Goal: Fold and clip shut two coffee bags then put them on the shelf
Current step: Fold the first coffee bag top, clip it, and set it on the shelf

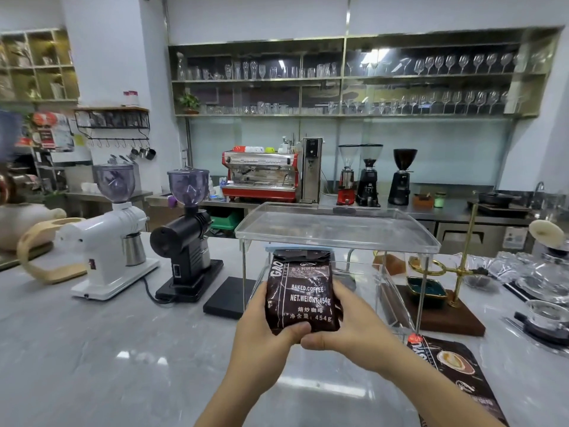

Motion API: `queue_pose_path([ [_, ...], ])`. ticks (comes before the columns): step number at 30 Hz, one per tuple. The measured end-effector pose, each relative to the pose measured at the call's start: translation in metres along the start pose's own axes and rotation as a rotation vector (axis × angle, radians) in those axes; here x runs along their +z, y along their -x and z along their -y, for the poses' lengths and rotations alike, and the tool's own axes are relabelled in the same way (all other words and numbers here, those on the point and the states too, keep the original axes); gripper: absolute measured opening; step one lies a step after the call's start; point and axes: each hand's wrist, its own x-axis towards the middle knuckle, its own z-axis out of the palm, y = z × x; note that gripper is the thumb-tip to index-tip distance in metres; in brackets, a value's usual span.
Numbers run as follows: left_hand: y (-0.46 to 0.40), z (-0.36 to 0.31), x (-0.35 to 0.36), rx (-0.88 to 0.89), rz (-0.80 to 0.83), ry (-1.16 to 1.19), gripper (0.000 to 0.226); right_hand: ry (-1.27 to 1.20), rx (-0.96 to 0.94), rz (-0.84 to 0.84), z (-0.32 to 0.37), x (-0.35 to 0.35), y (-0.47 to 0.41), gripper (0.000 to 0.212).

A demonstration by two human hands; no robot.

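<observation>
So I've got the dark coffee bag upright in both hands, long axis vertical, printed face toward me, folded top up with a light blue clip across it. My left hand wraps the lower left side, thumb pressed on the bottom front; my right hand closes on the lower right, thumb under the bottom edge. Both are clamped on the bag.

It sits right at the open front of the clear acrylic shelf, top just under the upper tray's front lip. The shelf's thin posts stand either side, so the gap is snug.

The second coffee bag lies flat on the counter to my right, long axis running away from me. Left of the shelf there's a black scale pad, then a black grinder and a white grinder. The near-left counter is wide open.
</observation>
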Motion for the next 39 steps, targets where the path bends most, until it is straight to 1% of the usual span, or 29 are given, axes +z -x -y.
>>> queue_pose_path([
  [5,-0.028,0.001,0.005,-0.027,0.016,-0.154,0.058,-0.003,0.034,-0.058,-0.013,-0.002,-0.027,0.065],
  [8,-0.042,0.002,0.005,-0.065,0.023,-0.157,0.055,0.021,0.037,-0.1,-0.021,0.003,-0.043,0.065],
  [13,-0.057,0.0,0.012,-0.08,-0.026,-0.203,0.049,0.038,0.064,-0.16,-0.024,0.009,-0.06,0.06],
  [16,-0.066,0.003,0.018,-0.075,-0.038,-0.219,0.048,0.047,0.1,-0.155,-0.026,0.008,-0.071,0.058],
  [20,-0.075,0.005,0.019,-0.078,-0.029,-0.24,0.052,0.048,0.128,-0.12,-0.033,0.011,-0.082,0.061],
  [23,-0.077,0.007,0.019,-0.076,-0.036,-0.236,0.051,0.041,0.115,-0.108,-0.039,0.012,-0.088,0.06],
  [25,-0.078,0.008,0.019,-0.074,-0.046,-0.234,0.05,0.052,0.096,-0.106,-0.039,0.013,-0.089,0.056],
  [28,-0.079,0.012,0.018,-0.058,-0.044,-0.284,0.054,0.09,0.07,-0.091,-0.038,0.015,-0.087,0.052],
  [31,-0.08,0.015,0.019,-0.002,0.018,-0.43,0.07,0.097,0.063,-0.067,-0.036,0.017,-0.085,0.062],
  [33,-0.081,0.013,0.02,0.038,0.055,-0.528,0.077,0.124,0.078,-0.043,-0.035,0.019,-0.085,0.074],
  [35,-0.082,0.01,0.02,0.091,0.067,-0.672,0.075,0.175,0.095,-0.01,-0.034,0.02,-0.084,0.1],
  [36,-0.082,0.01,0.02,0.115,0.085,-0.759,0.073,0.217,0.093,0.002,-0.035,0.021,-0.084,0.109],
  [37,-0.081,0.01,0.02,0.133,0.11,-0.83,0.073,0.272,0.075,0.01,-0.035,0.022,-0.083,0.11],
  [39,-0.079,0.012,0.019,0.132,0.166,-0.921,0.077,0.412,0.033,0.006,-0.034,0.023,-0.078,0.1],
])
